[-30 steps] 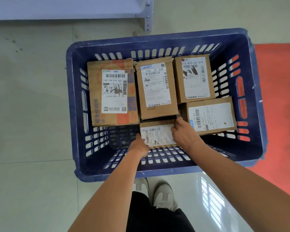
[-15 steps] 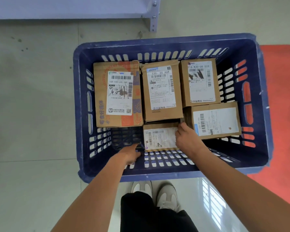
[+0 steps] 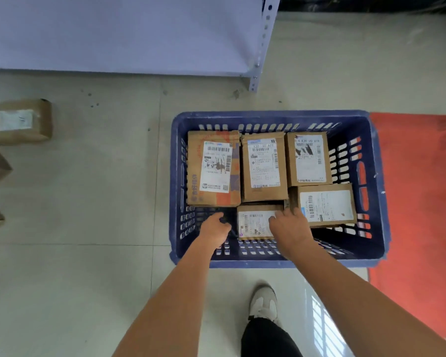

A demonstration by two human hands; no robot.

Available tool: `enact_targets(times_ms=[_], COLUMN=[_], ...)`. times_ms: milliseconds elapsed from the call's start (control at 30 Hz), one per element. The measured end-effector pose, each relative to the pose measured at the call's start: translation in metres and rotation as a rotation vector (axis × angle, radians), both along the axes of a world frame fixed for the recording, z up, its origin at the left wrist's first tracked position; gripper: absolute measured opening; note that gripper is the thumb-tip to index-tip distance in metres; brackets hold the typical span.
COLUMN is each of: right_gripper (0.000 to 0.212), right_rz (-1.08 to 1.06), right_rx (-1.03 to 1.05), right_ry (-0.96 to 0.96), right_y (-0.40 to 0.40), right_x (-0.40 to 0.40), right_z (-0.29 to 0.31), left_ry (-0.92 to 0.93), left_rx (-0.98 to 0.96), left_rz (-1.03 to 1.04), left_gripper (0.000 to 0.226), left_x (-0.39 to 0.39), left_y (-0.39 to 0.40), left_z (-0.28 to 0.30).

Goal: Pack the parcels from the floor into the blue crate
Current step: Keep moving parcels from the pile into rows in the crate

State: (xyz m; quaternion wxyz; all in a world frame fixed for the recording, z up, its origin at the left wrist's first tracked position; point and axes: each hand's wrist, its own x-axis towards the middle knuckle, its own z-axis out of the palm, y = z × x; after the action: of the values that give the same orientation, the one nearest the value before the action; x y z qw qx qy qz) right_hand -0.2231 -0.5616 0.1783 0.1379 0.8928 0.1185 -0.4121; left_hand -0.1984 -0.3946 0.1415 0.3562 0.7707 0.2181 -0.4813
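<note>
The small parcel (image 3: pixel 255 222) is lying in the blue crate (image 3: pixel 276 264) among 4 labelled cartons, one reading "530 05 A68" (image 3: pixel 263 167). The right hand (image 3: pixel 290 228) is resting fingers on it; the left hand (image 3: pixel 214 228) is hanging loosely curled, holding nothing. Another parcel (image 3: pixel 20 122) is sitting on the floor.

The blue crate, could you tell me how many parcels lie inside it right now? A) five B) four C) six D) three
A: the blue crate holds three parcels along its far side, a fourth parcel at the right, and a small parcel under the right hand.
</note>
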Motion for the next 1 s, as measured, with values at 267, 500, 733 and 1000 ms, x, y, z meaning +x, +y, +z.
enact_targets(times_ms=[267,500,733,1000], right_gripper=[0.052,0.060,0.067,0.065], right_rz=[-0.656,-0.943,-1.086,-1.112], right_rx=[0.214,0.462,0.560,0.611], right_ry=[0.019,0.007,0.082,0.176], right_y=[0.104,0.258,0.445,0.617], right_x=[0.060,0.117,0.125,0.110], right_z=[0.087,0.119,0.100,0.067], left_ry=[-0.091,-0.165,-0.113,-0.029], left_rx=[-0.140,-0.115,0.013,0.088], left_rz=[0.173,0.250,0.342,0.395], left_gripper=[0.040,0.054,0.053,0.053], left_x=[0.068,0.122,0.115,0.067], left_y=[0.059,0.233,0.435,0.609], left_z=[0.094,0.137,0.109,0.078])
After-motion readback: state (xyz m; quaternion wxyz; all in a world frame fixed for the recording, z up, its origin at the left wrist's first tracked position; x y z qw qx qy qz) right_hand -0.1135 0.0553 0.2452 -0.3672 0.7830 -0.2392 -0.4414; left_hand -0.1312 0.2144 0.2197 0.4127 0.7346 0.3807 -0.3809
